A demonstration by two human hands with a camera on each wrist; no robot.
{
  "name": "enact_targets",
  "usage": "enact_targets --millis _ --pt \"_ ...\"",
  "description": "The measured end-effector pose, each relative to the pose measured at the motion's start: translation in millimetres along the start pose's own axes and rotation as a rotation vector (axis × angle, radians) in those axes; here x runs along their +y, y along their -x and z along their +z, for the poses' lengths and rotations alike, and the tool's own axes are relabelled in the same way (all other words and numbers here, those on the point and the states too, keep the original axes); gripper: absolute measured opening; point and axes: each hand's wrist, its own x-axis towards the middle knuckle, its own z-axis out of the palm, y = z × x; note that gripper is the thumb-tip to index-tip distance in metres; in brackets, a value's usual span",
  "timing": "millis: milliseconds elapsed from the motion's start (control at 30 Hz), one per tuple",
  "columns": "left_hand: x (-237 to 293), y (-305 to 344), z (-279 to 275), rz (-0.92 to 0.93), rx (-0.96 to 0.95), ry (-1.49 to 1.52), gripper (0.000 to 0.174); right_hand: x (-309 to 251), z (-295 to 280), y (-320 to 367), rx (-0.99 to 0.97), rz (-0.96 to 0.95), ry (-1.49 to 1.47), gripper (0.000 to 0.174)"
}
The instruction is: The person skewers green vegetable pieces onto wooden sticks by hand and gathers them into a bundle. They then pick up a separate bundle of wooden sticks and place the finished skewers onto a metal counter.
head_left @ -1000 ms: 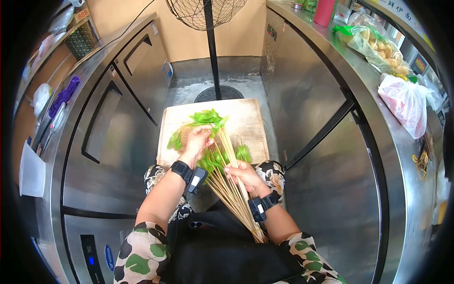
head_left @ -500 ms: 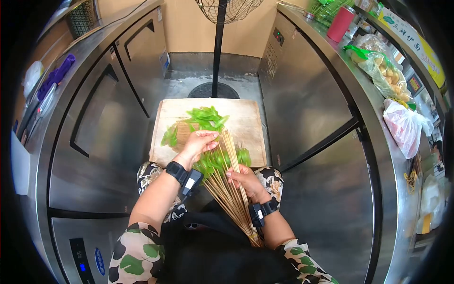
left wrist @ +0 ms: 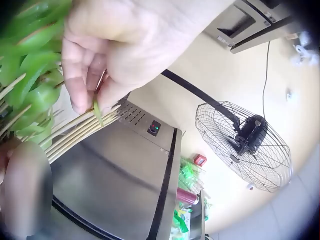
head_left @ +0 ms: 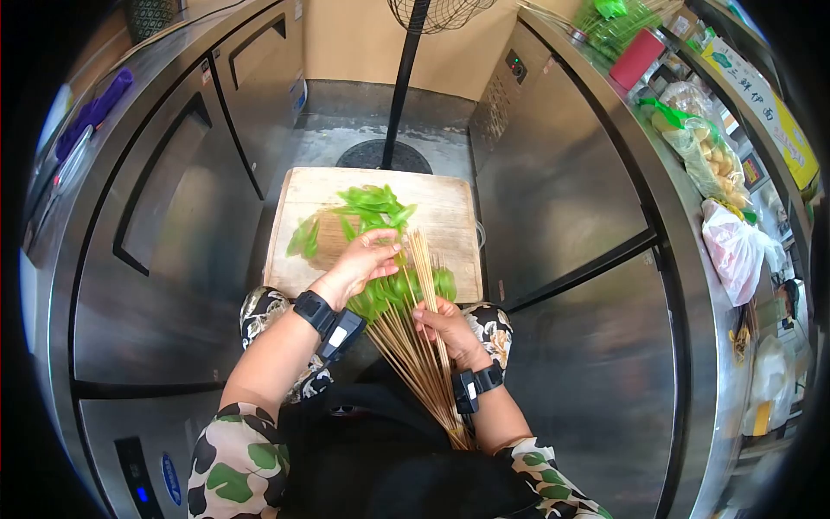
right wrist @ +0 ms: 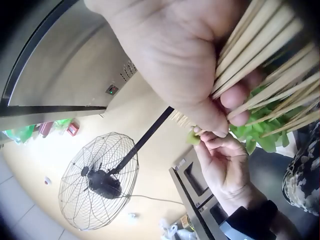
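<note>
Four characters, 三鲜伊面, can be read on the white-and-yellow sign (head_left: 754, 95) above the right-hand steel worktop (head_left: 696, 346); the writing on the blue oval badge (head_left: 171, 480), low on the left steel cabinet (head_left: 156, 259) beside a blue-lit display (head_left: 137, 484), is too small to make out. From the head, the left hand (head_left: 365, 259) partly hides what it holds, but the left wrist view shows its thumb and finger pinching a small green piece (left wrist: 98, 114), and the right wrist view shows a stick's end reaching that piece. The right hand (head_left: 445, 324) has its fingers wrapped around a sheaf of pale sticks (head_left: 422, 259), the thumb lying across them. Beneath that sheaf, darker sticks (head_left: 402, 346) fan out with green pieces (head_left: 380, 294) at their far ends; whether the right hand grips these too cannot be told. Loose green slices (head_left: 373, 206) lie on the pale wooden desk (head_left: 450, 208) beyond the left hand. Both wrist views take in most of the wire-caged fan (left wrist: 243, 140) against a cream wall, while the head view catches its lower edge, its black pole and its round base (head_left: 385, 156) on the grey floor (head_left: 328, 143). A red bottle (head_left: 638, 59) and a white plastic bag (head_left: 733, 251) are on the worktop.
</note>
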Motion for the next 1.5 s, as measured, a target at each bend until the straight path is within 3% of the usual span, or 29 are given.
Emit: enact_targets --millis 100,400,800,1000,1100,1500 --pt "-3.2 -6.8 -0.7 0.015 0.079 0.07 0.035 0.9 -1.6 -2.3 -0.018 -0.009 0.016 0.004" --pt "-15.3 -22.7 -15.9 0.058 0.057 0.098 0.017 1.2 -2.5 -2.6 -0.008 0.006 0.012 0.004" --pt "-12.4 -10.2 -4.5 0.133 0.141 0.138 0.012 2.1 -1.2 -4.0 -0.021 0.004 -0.008 0.003" --pt "-13.6 -9.7 4.1 0.358 0.178 -0.124 0.012 1.6 -0.4 -5.3 -0.006 -0.005 0.017 0.004" --pt "-18.3 -6.3 10.6 0.401 0.225 -0.074 0.009 1.7 -0.5 -5.6 -0.016 -0.016 0.023 0.004" --pt "-38.4 0.5 11.4 0.235 0.169 -0.155 0.007 2.5 -1.1 -5.4 0.006 -0.022 0.055 0.005"
